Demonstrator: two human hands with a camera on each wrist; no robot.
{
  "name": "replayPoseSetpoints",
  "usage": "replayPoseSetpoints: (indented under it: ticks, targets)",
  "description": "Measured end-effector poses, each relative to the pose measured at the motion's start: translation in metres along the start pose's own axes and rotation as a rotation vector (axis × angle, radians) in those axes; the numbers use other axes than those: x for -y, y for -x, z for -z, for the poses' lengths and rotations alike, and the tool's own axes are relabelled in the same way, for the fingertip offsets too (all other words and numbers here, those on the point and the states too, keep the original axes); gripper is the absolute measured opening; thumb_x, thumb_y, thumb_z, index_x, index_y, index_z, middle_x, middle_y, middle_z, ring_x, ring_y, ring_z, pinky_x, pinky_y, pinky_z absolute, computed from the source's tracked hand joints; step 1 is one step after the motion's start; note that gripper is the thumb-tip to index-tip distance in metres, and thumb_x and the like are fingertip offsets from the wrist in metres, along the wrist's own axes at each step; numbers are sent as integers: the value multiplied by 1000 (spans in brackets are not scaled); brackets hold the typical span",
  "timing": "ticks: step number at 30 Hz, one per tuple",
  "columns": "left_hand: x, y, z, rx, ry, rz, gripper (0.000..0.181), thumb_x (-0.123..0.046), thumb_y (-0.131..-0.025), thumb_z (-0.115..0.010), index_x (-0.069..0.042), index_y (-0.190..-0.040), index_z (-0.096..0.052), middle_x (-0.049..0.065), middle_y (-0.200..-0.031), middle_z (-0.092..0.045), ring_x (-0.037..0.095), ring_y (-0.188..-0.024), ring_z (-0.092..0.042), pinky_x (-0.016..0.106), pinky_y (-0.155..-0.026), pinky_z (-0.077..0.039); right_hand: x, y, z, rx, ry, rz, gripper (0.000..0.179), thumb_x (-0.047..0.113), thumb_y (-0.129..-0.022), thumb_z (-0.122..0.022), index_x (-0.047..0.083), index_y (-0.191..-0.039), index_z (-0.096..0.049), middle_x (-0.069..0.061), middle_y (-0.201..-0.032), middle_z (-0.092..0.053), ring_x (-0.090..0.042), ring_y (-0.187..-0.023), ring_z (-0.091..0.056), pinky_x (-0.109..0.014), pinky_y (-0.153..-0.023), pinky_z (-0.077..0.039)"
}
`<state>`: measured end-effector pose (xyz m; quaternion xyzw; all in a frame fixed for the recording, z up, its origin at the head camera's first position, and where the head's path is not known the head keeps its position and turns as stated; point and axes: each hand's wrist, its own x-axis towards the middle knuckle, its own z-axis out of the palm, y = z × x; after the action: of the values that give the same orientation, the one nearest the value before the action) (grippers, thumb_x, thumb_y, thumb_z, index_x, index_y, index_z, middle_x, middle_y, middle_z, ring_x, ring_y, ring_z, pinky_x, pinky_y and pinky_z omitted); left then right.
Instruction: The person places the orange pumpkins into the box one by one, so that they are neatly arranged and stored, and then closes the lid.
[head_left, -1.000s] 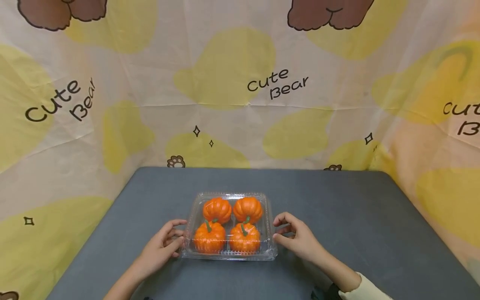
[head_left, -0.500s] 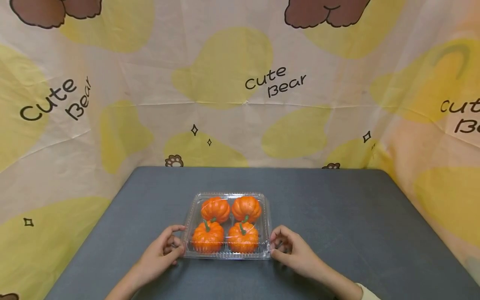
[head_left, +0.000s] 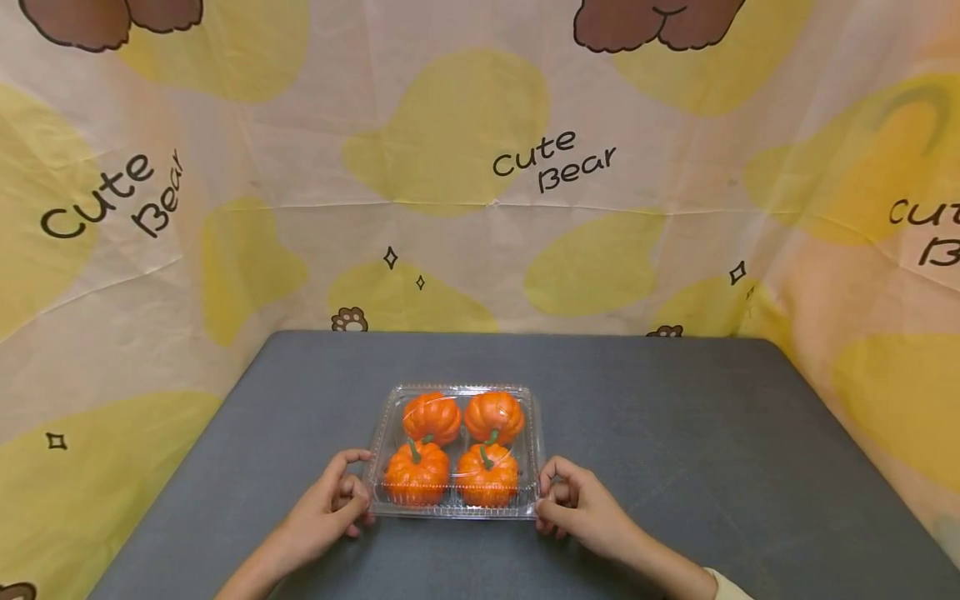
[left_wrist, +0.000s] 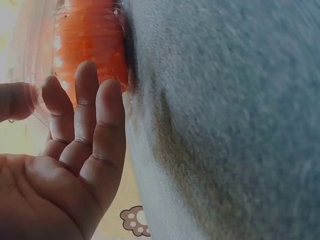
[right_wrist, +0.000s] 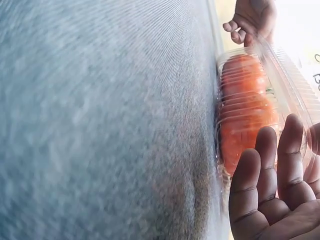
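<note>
A clear plastic clamshell box (head_left: 457,510) sits on the grey table, its lid down over several small orange pumpkins (head_left: 417,473) with green stems. At its left edge my left hand (head_left: 324,504) pinches the rim between thumb and fingers. My right hand (head_left: 581,507) pinches the rim at the front right corner. In the left wrist view, the remaining fingers (left_wrist: 109,120) of the left hand reach along the box's side, below the rim. The right wrist view has the right hand's fingers (right_wrist: 245,185) beside the ribbed box wall, with the left hand at the far end.
The grey table (head_left: 675,433) has rounded far corners. Behind it and at both sides hangs a pale cloth (head_left: 450,125) with yellow patches, bear drawings and lettering. A light sleeve (head_left: 727,587) shows at the right forearm.
My right hand has come in from just right of the box and moved down to its front right corner. The left hand has shifted slightly lower at the left rim. The box has barely moved.
</note>
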<state>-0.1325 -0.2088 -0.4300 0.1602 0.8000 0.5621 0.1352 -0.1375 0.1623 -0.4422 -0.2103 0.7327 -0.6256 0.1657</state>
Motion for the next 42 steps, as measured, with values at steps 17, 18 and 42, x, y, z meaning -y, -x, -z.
replayPoseSetpoints:
  ticks: [17, 18, 42]
  targets:
    - [3, -1, -2, 27, 146, -45, 53, -1, -97, -49, 11, -136, -16, 3, -79, -58, 10, -73, -61, 31, -66, -58, -4, -1, -6, -28, -270, -81, 17, -4, -85, -59, 2, -87, -43, 8, -65, -61, -4, -61, -58, -18, -59, -49]
    - [3, -1, -2, 33, 154, -53, 53, 0, -97, -49, 12, -136, -16, 2, -79, -58, 10, -74, -61, 31, -67, -58, -4, 0, -7, -30, -282, -87, 19, -4, -84, -59, 5, -87, -43, 8, -66, -61, -4, -62, -59, -18, -59, -49]
    - [2, 1, -3, -10, 61, 62, 54, -9, -97, -53, 2, -141, -24, 12, -81, -63, 13, -74, -65, 32, -64, -56, 4, 4, 9, 62, 1, -67, 19, 4, -89, -60, -6, -98, -46, -12, -77, -65, -10, -68, -62, -26, -55, -52]
